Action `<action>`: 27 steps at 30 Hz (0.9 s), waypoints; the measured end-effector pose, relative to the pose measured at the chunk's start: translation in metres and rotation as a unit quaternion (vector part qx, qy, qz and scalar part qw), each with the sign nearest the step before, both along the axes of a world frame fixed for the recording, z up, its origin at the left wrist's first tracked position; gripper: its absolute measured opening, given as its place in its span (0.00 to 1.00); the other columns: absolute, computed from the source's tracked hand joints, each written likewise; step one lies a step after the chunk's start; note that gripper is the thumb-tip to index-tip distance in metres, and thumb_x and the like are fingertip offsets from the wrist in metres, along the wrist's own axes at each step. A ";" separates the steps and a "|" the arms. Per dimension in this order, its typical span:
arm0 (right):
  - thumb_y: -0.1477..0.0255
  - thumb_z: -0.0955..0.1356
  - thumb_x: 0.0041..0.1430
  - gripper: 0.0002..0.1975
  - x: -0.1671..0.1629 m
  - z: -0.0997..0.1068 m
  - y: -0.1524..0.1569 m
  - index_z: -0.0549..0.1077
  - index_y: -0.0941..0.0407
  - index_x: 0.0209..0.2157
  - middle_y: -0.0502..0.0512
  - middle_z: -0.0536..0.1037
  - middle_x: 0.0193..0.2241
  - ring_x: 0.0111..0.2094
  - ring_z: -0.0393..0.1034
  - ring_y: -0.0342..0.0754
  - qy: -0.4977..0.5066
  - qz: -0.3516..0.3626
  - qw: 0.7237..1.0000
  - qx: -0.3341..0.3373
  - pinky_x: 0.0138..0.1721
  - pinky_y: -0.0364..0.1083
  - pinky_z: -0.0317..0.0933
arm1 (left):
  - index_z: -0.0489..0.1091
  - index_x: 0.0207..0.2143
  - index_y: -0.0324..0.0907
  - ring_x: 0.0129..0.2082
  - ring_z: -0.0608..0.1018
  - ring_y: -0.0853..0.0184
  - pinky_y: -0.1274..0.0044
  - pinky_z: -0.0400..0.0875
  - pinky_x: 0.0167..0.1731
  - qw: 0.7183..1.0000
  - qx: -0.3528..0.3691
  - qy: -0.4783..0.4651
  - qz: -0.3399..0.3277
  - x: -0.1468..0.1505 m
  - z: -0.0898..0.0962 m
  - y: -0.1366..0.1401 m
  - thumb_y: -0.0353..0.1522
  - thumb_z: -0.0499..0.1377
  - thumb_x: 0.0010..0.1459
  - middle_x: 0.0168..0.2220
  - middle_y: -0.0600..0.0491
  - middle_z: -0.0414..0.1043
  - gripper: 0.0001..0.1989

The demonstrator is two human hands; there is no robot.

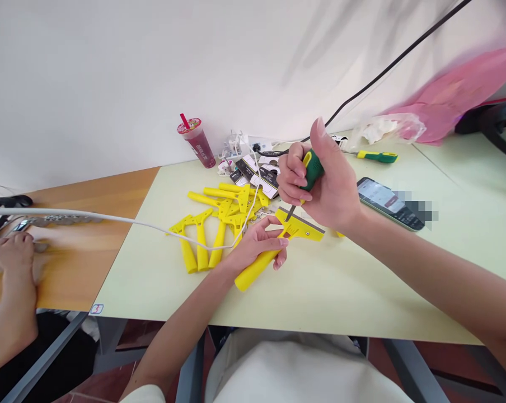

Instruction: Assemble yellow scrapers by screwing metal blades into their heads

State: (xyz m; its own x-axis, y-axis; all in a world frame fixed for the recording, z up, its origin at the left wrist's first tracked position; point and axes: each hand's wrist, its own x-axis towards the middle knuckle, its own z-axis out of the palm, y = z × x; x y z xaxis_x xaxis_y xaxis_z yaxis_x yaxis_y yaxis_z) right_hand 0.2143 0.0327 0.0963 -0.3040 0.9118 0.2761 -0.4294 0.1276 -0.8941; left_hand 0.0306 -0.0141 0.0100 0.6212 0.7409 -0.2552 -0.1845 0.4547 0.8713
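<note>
From my distant place, I watch both hands being busy. The left hand (263, 243) is clamped on a yellow scraper (257, 271) just above the surface (320, 302), its fingers around the neck. The right hand (335, 184) is wrapped on the screwdriver (314, 170), with the thumb raised, and the tip comes down on the scraper's head, just beyond the left fingers.

I judge that this scraper is about half done: one screw (307, 233) sits at the head's other end, below the right hand, but I cannot tell what is under the tip. Beyond the left hand, to its left, lies a pile of similar scrapers (225, 208); how many are finished, I cannot say.

The scraper looks to be of smooth plastic, with a round, thick handle and a wide, flat head, edged by a dark strip. The screwdriver has a bulging green and yellow grip and a thin metal shaft.
</note>
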 end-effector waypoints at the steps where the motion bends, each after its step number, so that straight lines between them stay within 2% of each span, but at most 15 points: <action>1: 0.26 0.67 0.62 0.41 0.000 -0.001 0.000 0.58 0.50 0.24 0.44 0.55 0.22 0.21 0.46 0.42 -0.011 -0.004 1.000 0.000 0.22 0.48 0.51 | 0.60 0.48 0.47 0.20 0.76 0.70 0.77 0.68 0.23 1.000 0.001 -0.003 -0.004 0.000 0.000 0.000 0.41 0.80 0.57 0.30 0.57 0.79 0.32; 7: 0.23 0.60 0.61 0.42 0.004 -0.006 0.005 0.59 0.49 0.26 0.47 0.57 0.22 0.21 0.49 0.45 -0.108 -0.008 0.994 0.029 0.22 0.50 0.54 | 0.62 0.47 0.46 0.20 0.77 0.69 0.77 0.68 0.23 1.000 -0.003 -0.006 -0.009 0.002 -0.002 -0.002 0.42 0.80 0.57 0.29 0.57 0.79 0.31; 11: 0.23 0.61 0.62 0.41 0.005 -0.013 0.010 0.64 0.49 0.30 0.48 0.62 0.24 0.22 0.53 0.46 -0.141 -0.003 0.989 0.047 0.23 0.50 0.57 | 0.63 0.47 0.45 0.20 0.77 0.69 0.77 0.69 0.24 1.000 -0.011 -0.008 -0.009 0.002 -0.005 -0.001 0.41 0.81 0.54 0.29 0.57 0.79 0.32; 14: 0.30 0.64 0.69 0.34 0.005 -0.021 0.013 0.65 0.48 0.35 0.50 0.67 0.29 0.24 0.60 0.47 -0.148 0.003 0.987 0.063 0.27 0.51 0.65 | 0.63 0.47 0.45 0.21 0.78 0.69 0.77 0.69 0.24 1.000 -0.011 -0.012 -0.001 0.002 -0.006 0.000 0.41 0.82 0.52 0.28 0.58 0.78 0.33; 18: 0.44 0.65 0.78 0.21 0.006 -0.030 0.015 0.68 0.47 0.49 0.51 0.73 0.38 0.33 0.71 0.50 -0.189 0.017 0.969 0.156 0.39 0.54 0.74 | 0.63 0.48 0.45 0.22 0.78 0.70 0.76 0.70 0.25 1.000 -0.009 -0.003 0.008 0.002 -0.004 -0.001 0.41 0.81 0.54 0.31 0.56 0.80 0.32; 21: 0.42 0.65 0.78 0.24 0.007 -0.032 0.017 0.68 0.47 0.57 0.54 0.78 0.42 0.39 0.77 0.53 -0.245 0.020 0.946 0.212 0.45 0.55 0.76 | 0.63 0.48 0.45 0.23 0.79 0.70 0.76 0.71 0.26 1.000 -0.008 -0.002 0.007 0.003 -0.004 -0.001 0.42 0.81 0.56 0.33 0.55 0.80 0.31; 27: 0.40 0.69 0.74 0.35 0.014 -0.027 0.018 0.64 0.44 0.70 0.56 0.81 0.47 0.43 0.84 0.56 -0.261 0.050 0.937 0.227 0.48 0.57 0.79 | 0.63 0.47 0.45 0.21 0.77 0.72 0.77 0.69 0.24 0.998 -0.011 -0.032 0.051 0.002 -0.008 0.002 0.40 0.81 0.55 0.35 0.55 0.80 0.31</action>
State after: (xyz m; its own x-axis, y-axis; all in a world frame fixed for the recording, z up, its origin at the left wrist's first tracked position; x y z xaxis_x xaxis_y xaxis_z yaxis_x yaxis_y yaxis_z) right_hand 0.2282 0.0508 0.0689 -0.5834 0.6958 0.4189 0.0215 0.5288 -0.8485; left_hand 0.0323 -0.0125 0.0020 0.5589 0.7953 -0.2346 -0.2859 0.4505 0.8458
